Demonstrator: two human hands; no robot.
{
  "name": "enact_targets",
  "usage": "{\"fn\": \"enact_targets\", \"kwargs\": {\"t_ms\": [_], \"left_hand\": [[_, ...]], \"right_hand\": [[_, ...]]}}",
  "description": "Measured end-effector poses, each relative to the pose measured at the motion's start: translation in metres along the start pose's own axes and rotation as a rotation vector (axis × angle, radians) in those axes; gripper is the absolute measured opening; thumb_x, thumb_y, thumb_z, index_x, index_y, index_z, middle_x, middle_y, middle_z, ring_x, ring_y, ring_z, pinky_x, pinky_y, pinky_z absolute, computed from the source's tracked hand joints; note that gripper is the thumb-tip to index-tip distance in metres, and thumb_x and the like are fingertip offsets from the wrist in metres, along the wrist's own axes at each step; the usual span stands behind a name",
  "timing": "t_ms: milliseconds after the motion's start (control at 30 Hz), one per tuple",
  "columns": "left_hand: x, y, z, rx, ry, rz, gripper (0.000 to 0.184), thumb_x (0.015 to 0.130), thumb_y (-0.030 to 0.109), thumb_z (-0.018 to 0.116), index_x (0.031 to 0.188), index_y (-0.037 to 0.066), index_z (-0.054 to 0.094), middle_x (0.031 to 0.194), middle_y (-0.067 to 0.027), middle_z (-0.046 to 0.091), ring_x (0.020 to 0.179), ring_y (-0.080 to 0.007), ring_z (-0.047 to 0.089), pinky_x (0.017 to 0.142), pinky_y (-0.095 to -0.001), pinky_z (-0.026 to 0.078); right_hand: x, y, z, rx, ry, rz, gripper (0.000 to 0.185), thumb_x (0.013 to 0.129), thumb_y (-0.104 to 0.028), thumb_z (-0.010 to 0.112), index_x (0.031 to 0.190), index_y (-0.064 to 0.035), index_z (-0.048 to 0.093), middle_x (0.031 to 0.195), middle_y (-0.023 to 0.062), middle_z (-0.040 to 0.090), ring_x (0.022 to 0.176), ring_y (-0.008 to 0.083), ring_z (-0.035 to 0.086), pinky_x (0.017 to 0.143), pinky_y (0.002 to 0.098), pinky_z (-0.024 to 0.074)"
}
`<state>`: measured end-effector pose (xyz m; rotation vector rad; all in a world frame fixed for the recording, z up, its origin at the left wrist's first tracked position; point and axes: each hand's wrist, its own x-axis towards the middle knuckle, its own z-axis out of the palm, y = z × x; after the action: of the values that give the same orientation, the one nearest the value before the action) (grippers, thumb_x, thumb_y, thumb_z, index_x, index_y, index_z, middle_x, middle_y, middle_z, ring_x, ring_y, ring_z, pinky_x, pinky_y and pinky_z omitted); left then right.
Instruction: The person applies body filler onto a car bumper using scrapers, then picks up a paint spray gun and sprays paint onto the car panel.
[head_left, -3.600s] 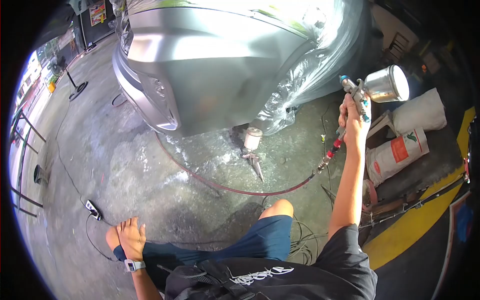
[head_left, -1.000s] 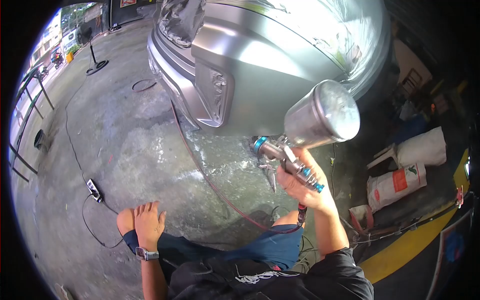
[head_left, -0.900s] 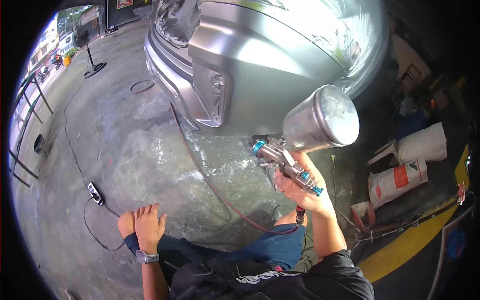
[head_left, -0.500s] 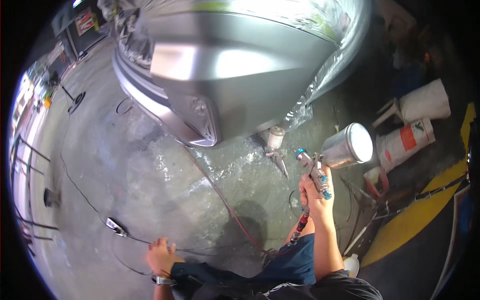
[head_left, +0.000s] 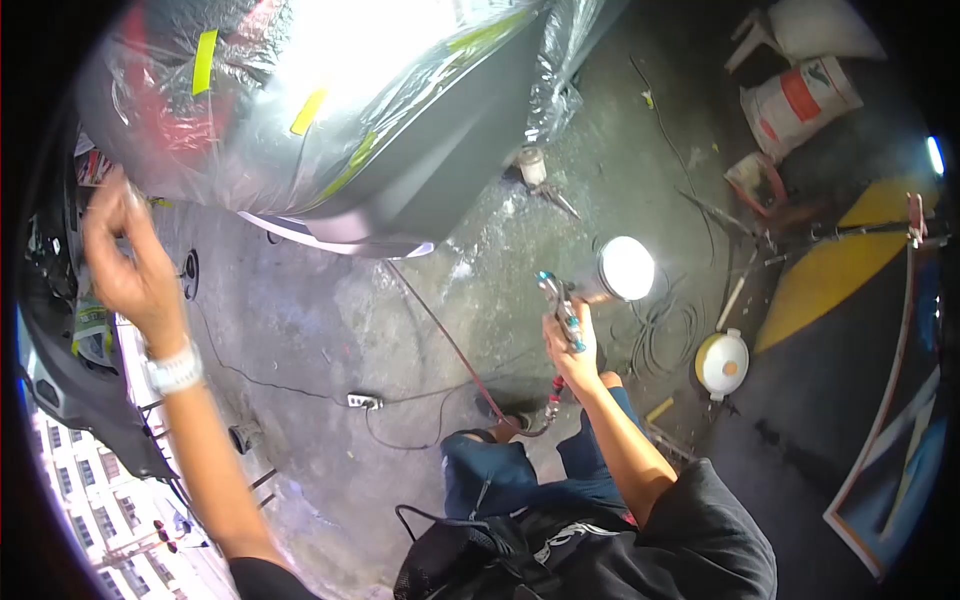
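Note:
My right hand (head_left: 574, 352) is wrapped around the handle of a spray gun (head_left: 562, 308). The gun's metal cup (head_left: 592, 280) has a bright round lid turned toward me. A red hose (head_left: 445, 335) joins the gun below the handle and runs across the floor. On the left, my left hand (head_left: 130, 265) is raised beside the plastic-wrapped vehicle body (head_left: 250, 150); its fingers are loosely curved and slightly blurred, with a gap between thumb and fingers. Whether its fingertips touch the plastic I cannot tell. A grey bumper panel (head_left: 425, 165) is exposed below the plastic sheeting.
A second spray gun (head_left: 535, 170) lies on the floor by the bumper. A power strip (head_left: 364, 401) and cables lie nearer me. Sacks (head_left: 800, 105), a white round pot (head_left: 722, 364) and a metal stand (head_left: 765, 245) are on the right. A dark vehicle (head_left: 85, 370) stands left.
My left hand has risen from low near my leg to the upper left, beside the plastic. My view has swung, and the spray gun stays in my right hand.

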<state>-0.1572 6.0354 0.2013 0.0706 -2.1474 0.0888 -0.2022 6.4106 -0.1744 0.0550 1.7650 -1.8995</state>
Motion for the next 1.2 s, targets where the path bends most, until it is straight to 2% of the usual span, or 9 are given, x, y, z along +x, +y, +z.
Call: {"fn": "enact_targets", "kwargs": {"t_ms": [100, 167, 333, 467, 633, 800, 833, 1033, 1200], "left_hand": [[0.119, -0.036, 0.017, 0.042, -0.158, 0.29, 0.024, 0.099, 0.017, 0.064, 0.122, 0.012, 0.068, 0.093, -0.0024, 0.073, 0.076, -0.0091, 0.066, 0.068, -0.0256, 0.053], [0.16, -0.047, 0.029, 0.219, -0.312, 0.456, 0.026, 0.098, 0.023, 0.066, 0.124, 0.021, 0.067, 0.08, -0.0019, 0.067, 0.071, -0.015, 0.065, 0.064, -0.0303, 0.052], [0.159, -0.065, 0.08, 0.251, -0.293, 0.58, 0.034, 0.096, 0.026, 0.067, 0.129, 0.022, 0.06, 0.072, -0.0047, 0.058, 0.068, -0.0239, 0.063, 0.061, -0.038, 0.05], [0.135, -0.07, 0.091, 0.245, -0.382, 0.537, 0.037, 0.097, 0.028, 0.065, 0.132, 0.021, 0.056, 0.072, -0.0062, 0.058, 0.069, -0.0258, 0.062, 0.062, -0.0413, 0.05], [0.117, -0.067, 0.097, 0.237, -0.438, 0.561, 0.038, 0.097, 0.027, 0.065, 0.133, 0.019, 0.056, 0.071, -0.0057, 0.057, 0.069, -0.0252, 0.062, 0.063, -0.0406, 0.05], [0.119, -0.074, 0.094, 0.224, -0.483, 0.548, 0.039, 0.095, 0.026, 0.069, 0.131, 0.017, 0.058, 0.065, -0.0019, 0.051, 0.062, -0.0193, 0.059, 0.059, -0.0368, 0.049], [0.118, -0.076, 0.095, 0.221, -0.49, 0.55, 0.039, 0.095, 0.026, 0.069, 0.131, 0.017, 0.058, 0.065, -0.0019, 0.051, 0.062, -0.0193, 0.059, 0.059, -0.0368, 0.049], [0.113, -0.076, 0.094, 0.221, -0.432, 0.474, 0.035, 0.093, 0.021, 0.073, 0.126, 0.014, 0.061, 0.062, 0.0012, 0.039, 0.051, -0.0117, 0.044, 0.051, -0.0299, 0.044], [0.112, -0.071, 0.093, 0.212, -0.428, 0.472, 0.034, 0.092, 0.02, 0.073, 0.123, 0.013, 0.062, 0.062, 0.0008, 0.037, 0.05, -0.0118, 0.042, 0.05, -0.0296, 0.043]], "right_hand": [[-0.021, -0.019, 0.022, 0.06, -0.017, 0.021, 0.039, 0.092, -0.015, 0.065, 0.127, -0.0074, 0.05, 0.083, 0.0026, 0.059, 0.072, 0.0111, 0.056, 0.066, 0.0287, 0.0483], [-0.032, -0.031, 0.037, 0.044, -0.067, -0.1, 0.043, 0.092, -0.015, 0.066, 0.131, -0.0087, 0.049, 0.084, 0.0027, 0.06, 0.071, 0.012, 0.057, 0.066, 0.0293, 0.0488], [-0.059, -0.081, 0.076, -0.099, -0.132, -0.205, 0.049, 0.091, -0.017, 0.069, 0.134, -0.0087, 0.048, 0.104, 0.0158, 0.068, 0.094, 0.0296, 0.069, 0.084, 0.0369, 0.0511], [-0.05, -0.092, 0.092, 0.063, -0.245, -0.22, 0.049, 0.091, -0.015, 0.071, 0.134, -0.0098, 0.048, 0.103, 0.0154, 0.068, 0.093, 0.0292, 0.069, 0.084, 0.0365, 0.0508], [-0.018, -0.108, 0.087, 0.007, -0.072, -0.333, 0.04, 0.091, -0.013, 0.071, 0.127, -0.0101, 0.054, 0.095, 0.0083, 0.068, 0.086, 0.0177, 0.066, 0.079, 0.0337, 0.0515], [0.041, -0.072, 0.054, 0.196, 0.022, -0.075, 0.035, 0.093, -0.012, 0.068, 0.124, -0.0084, 0.053, 0.093, -0.0011, 0.06, 0.075, 0.0067, 0.053, 0.065, 0.0244, 0.046], [0.055, -0.062, 0.046, 0.209, 0.026, -0.146, 0.039, 0.093, -0.008, 0.066, 0.127, -0.014, 0.048, 0.071, -0.0051, 0.053, 0.051, 0.0035, 0.046, 0.042, 0.0206, 0.0339], [0.097, -0.049, 0.009, 0.367, 0.107, -0.019, 0.028, 0.097, -0.011, 0.064, 0.119, -0.0127, 0.046, 0.072, 0.0009, 0.053, 0.049, 0.0051, 0.044, 0.04, 0.0209, 0.0313], [0.094, -0.059, 0.025, 0.518, 0.075, -0.049, 0.028, 0.094, -0.01, 0.063, 0.119, -0.0131, 0.049, 0.071, -0.0035, 0.052, 0.05, 0.004, 0.044, 0.041, 0.0214, 0.0338]]}}
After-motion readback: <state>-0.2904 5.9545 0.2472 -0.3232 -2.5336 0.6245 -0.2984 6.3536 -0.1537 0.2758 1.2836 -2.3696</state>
